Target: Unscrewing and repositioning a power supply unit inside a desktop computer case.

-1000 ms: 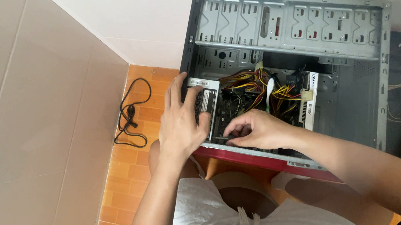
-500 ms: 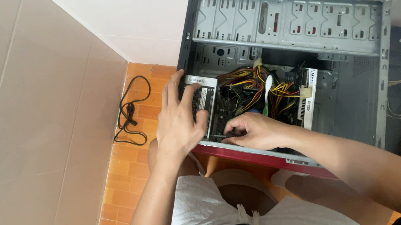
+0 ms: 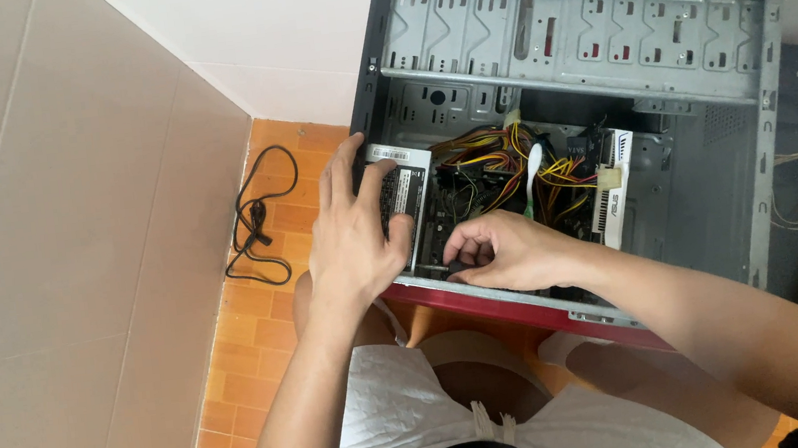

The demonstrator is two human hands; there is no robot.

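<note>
Both hands work inside the open computer case (image 3: pixel 757 113), which lies on its side on the orange tiled floor (image 3: pixel 236 373). My right hand (image 3: pixel 507 252) pinches a small dark part at the near edge. My left hand (image 3: pixel 355 234) lies flat, fingers spread, on the power supply (image 3: pixel 404 178). Beyond, coloured cables (image 3: pixel 513 166) bunch; a black cord (image 3: pixel 255 230) lies farther left.
</note>
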